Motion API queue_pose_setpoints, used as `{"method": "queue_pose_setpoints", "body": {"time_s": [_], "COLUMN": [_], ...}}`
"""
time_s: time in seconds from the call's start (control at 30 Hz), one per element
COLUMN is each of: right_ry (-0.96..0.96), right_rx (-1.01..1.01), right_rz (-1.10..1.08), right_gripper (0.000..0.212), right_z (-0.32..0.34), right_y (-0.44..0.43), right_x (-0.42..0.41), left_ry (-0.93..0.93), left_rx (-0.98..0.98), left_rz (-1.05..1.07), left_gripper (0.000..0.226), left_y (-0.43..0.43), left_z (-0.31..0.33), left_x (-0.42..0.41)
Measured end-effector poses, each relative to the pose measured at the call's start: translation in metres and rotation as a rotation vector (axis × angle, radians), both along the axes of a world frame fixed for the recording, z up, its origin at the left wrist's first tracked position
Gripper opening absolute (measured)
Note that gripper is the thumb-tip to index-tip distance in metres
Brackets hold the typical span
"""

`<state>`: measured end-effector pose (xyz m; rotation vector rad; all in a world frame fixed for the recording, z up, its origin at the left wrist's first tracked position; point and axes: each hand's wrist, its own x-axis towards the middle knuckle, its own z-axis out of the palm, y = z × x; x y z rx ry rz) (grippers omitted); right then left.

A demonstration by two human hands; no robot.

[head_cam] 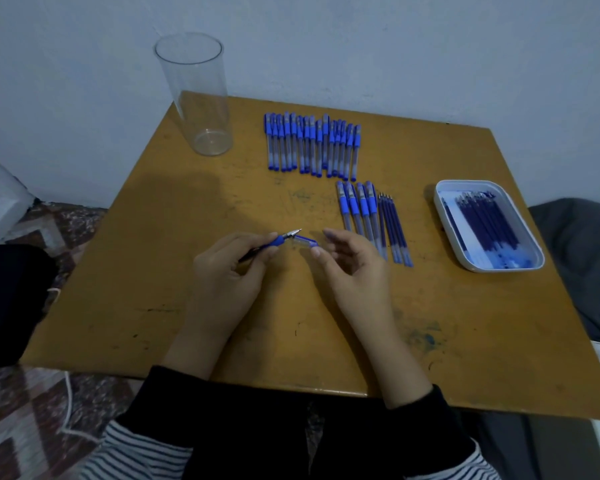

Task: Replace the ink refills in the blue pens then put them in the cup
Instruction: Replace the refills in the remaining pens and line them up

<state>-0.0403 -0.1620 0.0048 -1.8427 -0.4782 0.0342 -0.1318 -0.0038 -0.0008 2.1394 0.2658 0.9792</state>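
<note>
My left hand [227, 271] grips an uncapped blue pen [278, 241] over the middle of the table, its metal tip pointing up and right. My right hand [352, 268] pinches the pen's clear cap with blue clip [303, 242] just right of the tip. A clear, empty plastic cup [198, 95] stands at the table's far left corner. A row of several capped blue pens [312, 145] lies at the back. A smaller group of pens [357, 209] lies beside several loose refills [394, 230], just right of my right hand.
A white tray [445, 226] at the right edge holds several dark blue refills [485, 220]. The wooden table [153, 271] stands against a pale wall. A patterned rug lies on the floor at left, and dark cloth lies at the right.
</note>
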Motion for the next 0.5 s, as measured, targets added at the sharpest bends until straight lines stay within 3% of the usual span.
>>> {"method": "queue_pose_setpoints", "body": {"time_s": [0.2, 0.5], "right_ry": [-0.165, -0.227], "right_rx": [-0.268, -0.335], "right_rz": [-0.075, -0.088], "right_gripper": [0.025, 0.021], "right_z": [0.005, 0.005], "right_y": [0.008, 0.024], "right_x": [-0.001, 0.001], "left_ry": [0.017, 0.068], "left_rx": [-0.019, -0.038], "left_rz": [0.031, 0.047], "left_gripper": [0.019, 0.018], "left_y": [0.0, 0.0], "left_z": [0.002, 0.007], "left_x": [0.0, -0.003]}}
